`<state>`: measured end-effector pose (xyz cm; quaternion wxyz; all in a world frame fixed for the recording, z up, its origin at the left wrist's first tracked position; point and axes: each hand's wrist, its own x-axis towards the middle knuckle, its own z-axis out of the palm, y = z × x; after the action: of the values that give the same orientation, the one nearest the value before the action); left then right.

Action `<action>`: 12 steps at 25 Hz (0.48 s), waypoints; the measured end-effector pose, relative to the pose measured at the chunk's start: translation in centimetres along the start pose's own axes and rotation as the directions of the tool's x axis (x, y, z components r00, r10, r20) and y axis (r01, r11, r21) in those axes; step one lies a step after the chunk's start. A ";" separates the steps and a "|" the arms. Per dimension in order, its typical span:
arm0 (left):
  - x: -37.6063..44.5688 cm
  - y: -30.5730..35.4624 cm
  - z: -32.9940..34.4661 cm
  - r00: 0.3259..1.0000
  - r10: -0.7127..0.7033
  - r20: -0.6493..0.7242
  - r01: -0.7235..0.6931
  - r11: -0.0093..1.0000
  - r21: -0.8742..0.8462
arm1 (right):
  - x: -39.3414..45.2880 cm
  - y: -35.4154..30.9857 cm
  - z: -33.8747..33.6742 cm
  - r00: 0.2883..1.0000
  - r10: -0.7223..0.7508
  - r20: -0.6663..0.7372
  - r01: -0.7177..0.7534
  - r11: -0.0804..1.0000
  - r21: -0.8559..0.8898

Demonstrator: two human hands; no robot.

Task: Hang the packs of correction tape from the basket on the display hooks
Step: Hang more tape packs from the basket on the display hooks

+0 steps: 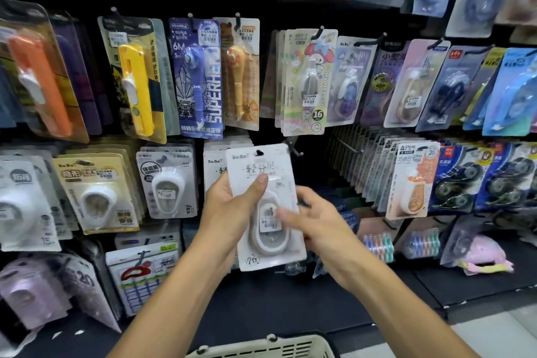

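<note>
Standing upright with its hang hole on top, the white pack [263, 206] is gripped by the left hand [229, 206] just below-left of the bare hook [295, 148], while the right hand [313, 221] is rested loosely on its right edge.

A stationery shop: price-stickered blister packs [199, 75] hang on black display hooks [366, 43].

You face a dark display wall. Take the yellow pen-shaped pack [136, 78] as your landmark: an orange one [40, 81] hangs to its left, and far to its lower right a pink plush toy [483, 254] lies on the shelf [465, 285].
</note>
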<state>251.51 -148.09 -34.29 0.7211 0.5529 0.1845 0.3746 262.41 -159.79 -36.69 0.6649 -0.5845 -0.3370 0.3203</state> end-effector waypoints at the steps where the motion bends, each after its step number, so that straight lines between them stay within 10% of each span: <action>1: 0.1 0.2 0.0 1.000 0.010 0.021 -0.012 0.999 0.050 | 0.0 0.1 0.2 0.999 -0.032 0.028 0.032 0.999 -0.007; 3: 0.6 0.1 -1.2 0.995 0.087 0.043 -0.097 0.871 0.482 | 0.4 0.2 -0.3 0.989 -0.077 -0.125 0.075 0.997 -0.022; 6: 1.5 -0.4 -3.8 0.977 0.129 0.169 -0.182 0.098 0.978 | 0.8 -0.1 -1.8 0.928 -0.064 -0.367 0.009 0.989 -0.150; 12: 1.7 -0.1 -5.0 0.986 0.029 0.164 -0.166 0.183 0.969 | 0.4 -0.4 -2.9 0.823 -0.215 -0.527 0.099 0.966 -0.240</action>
<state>249.22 -143.54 -35.73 0.1878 0.9147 0.3056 0.1861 265.02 -161.10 -36.56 0.6948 -0.6861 -0.2103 0.0479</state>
